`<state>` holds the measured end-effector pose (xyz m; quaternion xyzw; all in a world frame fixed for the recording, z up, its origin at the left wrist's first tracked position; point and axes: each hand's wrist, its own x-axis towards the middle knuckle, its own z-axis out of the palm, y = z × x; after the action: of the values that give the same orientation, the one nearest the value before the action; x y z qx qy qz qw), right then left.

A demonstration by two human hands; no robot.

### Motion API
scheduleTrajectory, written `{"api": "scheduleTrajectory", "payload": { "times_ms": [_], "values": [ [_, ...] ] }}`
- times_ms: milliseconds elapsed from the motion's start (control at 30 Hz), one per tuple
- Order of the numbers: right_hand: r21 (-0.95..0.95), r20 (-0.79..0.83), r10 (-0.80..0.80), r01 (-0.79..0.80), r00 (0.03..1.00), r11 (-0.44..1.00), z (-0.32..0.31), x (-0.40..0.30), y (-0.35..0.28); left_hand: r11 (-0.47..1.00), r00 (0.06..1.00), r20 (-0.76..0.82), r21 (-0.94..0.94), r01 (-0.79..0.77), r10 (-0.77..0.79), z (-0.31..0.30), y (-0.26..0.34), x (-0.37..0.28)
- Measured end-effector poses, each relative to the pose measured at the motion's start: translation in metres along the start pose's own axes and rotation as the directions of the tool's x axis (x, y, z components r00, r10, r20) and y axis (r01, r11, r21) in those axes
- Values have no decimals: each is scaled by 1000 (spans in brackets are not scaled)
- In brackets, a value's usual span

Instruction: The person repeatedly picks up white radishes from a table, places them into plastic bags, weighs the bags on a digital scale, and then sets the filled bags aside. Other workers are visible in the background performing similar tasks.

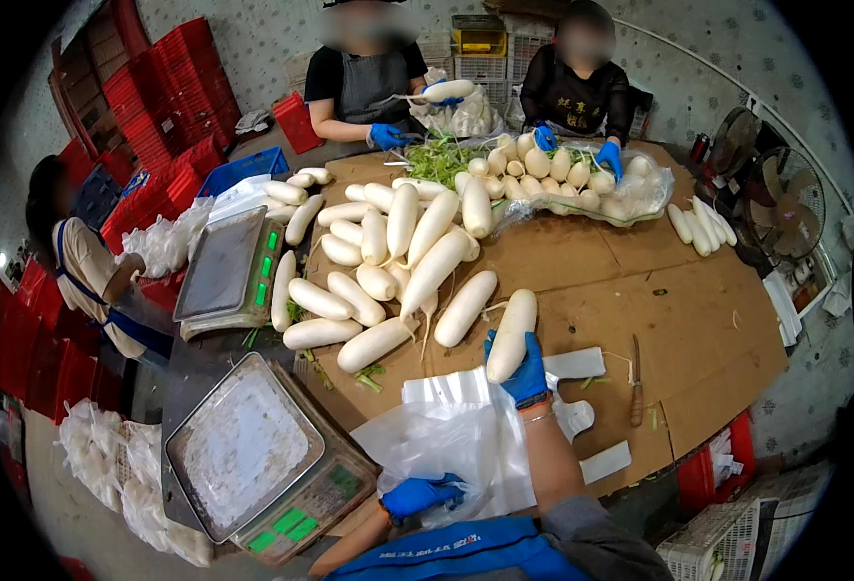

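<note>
My right hand (530, 378), in a blue glove, grips a white daikon radish (514, 327) above the cardboard-covered table. Close to my body, my blue-gloved left hand (421, 498) has its fingers closed on a thin clear plastic bag (434, 436). Flat plastic bags (510, 465) lie beneath that bag and under my right forearm. A single daikon (465, 309) rests just left of the one I hold. Beyond it is a loose pile of daikons (438, 265), some with thin root tails.
A scale (245, 443) stands at my left, with another scale (227, 261) behind it. A knife (637, 392) with a wooden handle lies to the right. Two co-workers handle daikons across the table, near an opened plastic sack (608, 207). A third person stands left by red crates (172, 94).
</note>
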<state>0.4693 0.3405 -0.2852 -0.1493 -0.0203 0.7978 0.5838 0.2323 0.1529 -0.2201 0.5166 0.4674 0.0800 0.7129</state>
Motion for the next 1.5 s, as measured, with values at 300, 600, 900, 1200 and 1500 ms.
{"api": "scheduleTrajectory", "payload": {
  "times_ms": [300,600,900,1200,1500],
  "values": [
    [39,10,12,-13,1000,999,0,0,3,997,1000,-3,-78,6,-6,-1,-7,3],
    [-19,-24,-53,52,998,998,11,-7,6,996,999,-10,-83,-44,43,-2,-16,7],
    [-22,16,-27,27,1000,999,0,-2,3,992,993,-47,-60,-112,109,2,-20,7],
    [-17,-2,1,-1,1000,1000,-1,2,0,983,987,-42,-84,-160,157,0,-45,24],
    [23,15,-17,17,1000,1000,-5,6,0,984,987,2,-69,-162,162,-2,-32,15]
  ]
}}
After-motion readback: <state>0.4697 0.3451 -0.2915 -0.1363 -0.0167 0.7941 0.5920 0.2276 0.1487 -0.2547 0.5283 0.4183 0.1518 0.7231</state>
